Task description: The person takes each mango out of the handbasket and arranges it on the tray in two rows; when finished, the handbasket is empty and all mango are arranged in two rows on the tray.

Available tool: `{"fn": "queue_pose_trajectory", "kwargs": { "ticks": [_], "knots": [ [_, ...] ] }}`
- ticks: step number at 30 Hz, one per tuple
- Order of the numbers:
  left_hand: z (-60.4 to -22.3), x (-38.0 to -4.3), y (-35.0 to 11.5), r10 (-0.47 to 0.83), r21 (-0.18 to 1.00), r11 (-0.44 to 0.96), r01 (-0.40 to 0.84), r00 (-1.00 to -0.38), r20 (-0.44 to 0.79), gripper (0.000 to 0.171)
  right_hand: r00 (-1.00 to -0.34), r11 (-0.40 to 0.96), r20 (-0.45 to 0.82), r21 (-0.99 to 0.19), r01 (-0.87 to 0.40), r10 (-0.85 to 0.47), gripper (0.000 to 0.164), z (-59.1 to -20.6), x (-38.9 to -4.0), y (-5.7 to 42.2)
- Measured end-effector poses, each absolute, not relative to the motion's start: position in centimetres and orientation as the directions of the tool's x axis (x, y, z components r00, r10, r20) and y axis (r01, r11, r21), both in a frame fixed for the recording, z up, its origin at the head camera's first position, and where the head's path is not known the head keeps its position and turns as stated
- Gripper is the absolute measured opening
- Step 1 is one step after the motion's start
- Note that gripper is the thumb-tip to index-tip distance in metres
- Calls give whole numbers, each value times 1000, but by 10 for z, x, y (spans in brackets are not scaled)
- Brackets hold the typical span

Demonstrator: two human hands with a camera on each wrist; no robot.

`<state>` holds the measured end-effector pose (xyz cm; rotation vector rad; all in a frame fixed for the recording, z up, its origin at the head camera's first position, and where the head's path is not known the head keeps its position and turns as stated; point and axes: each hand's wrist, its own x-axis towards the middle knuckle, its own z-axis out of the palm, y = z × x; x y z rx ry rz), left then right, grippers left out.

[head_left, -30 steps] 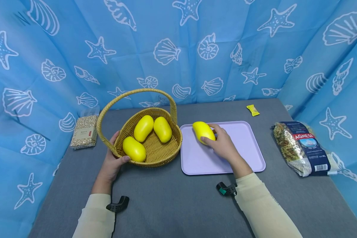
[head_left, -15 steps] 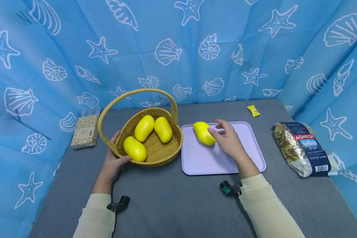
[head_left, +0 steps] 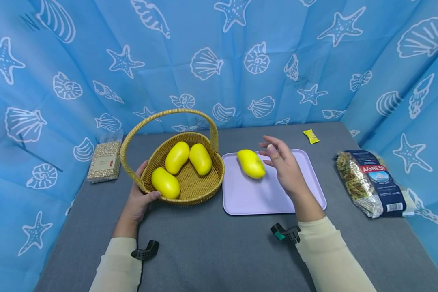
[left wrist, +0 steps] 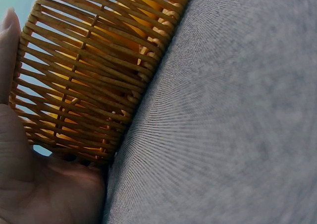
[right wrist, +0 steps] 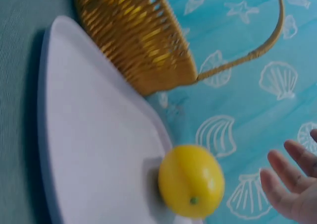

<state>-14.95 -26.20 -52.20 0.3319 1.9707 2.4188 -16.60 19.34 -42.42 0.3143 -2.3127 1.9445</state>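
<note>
My left hand grips the near left rim of a wicker basket, thumb over the edge; the left wrist view shows its woven side close up. Inside lie a mango at the near left, another mango at the back and a third mango to the right. On the lilac tray rests a single yellow mango, its stem end showing in the right wrist view. Just right of that mango, my right hand hovers over the tray with fingers loosely spread, holding nothing.
A bag of pale grains lies left of the basket. Far right is a bag of Agnesi pasta, and a small yellow wrapped candy sits behind the tray. A blue shell-print curtain borders the grey table.
My right hand has let go of the mango on the tray and drawn back up and to the right. The left hand and basket stay in place.
</note>
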Motion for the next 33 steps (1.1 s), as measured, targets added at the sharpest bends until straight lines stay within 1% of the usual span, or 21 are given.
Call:
{"fn": "queue_pose_trajectory", "kwargs": {
  "ticks": [4,7,11,15,23,30,33],
  "knots": [
    [-522,-149,-262,139,969,-212,129,-977,161,106,-957,-20,238,-971,-238,-169,58,-417,-161,189],
    [-522,-149,-262,138,968,-216,129,-977,161,106,-938,-152,257,-962,-226,-232,66,-416,-158,185],
    [-521,-148,-261,137,968,-216,128,-978,160,107,-916,-234,272,-950,-206,-295,79,-415,-155,178],
    [-521,-147,-261,137,969,-212,129,-977,160,107,-892,-263,274,-947,-185,-360,87,-413,-154,169],
    [-522,-149,-262,139,967,-213,141,-975,173,106,-835,-295,291,-941,-163,-467,95,-413,-156,144],
    [-522,-149,-263,140,966,-215,144,-974,176,107,-794,-285,273,-949,-132,-542,93,-421,-151,115],
    [-521,-149,-262,142,964,-222,149,-973,183,108,-768,-283,267,-952,-117,-582,97,-426,-149,102]
  ]
}}
